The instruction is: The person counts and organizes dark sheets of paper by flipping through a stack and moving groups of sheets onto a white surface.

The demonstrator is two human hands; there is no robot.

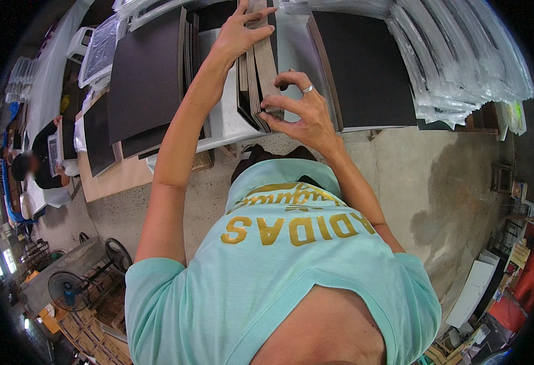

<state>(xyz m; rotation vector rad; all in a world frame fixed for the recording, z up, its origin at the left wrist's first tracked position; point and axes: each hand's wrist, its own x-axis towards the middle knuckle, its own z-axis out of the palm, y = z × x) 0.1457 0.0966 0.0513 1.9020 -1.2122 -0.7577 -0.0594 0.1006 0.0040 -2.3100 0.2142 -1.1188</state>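
A stack of thin boards (265,67) stands on edge on the pale table in front of me, with brown-grey edges up and dark faces. My left hand (242,36) reaches over its far part, thumb and fingers spread across the top edges. At the near end, my right hand (303,112) has bent fingers, and its fingertips pinch at the board edges; a ring sits on one finger. Left of the stack, more dark boards (145,73) lean together. To the right lies a pile of dark boards (367,70).
Plastic-wrapped bundles (456,55) are piled at the far right. Beyond the left end of the table, another person (45,155) works at a board by a second table. A black fan (69,289) stands at lower left. Concrete floor (395,164) lies below the table edge.
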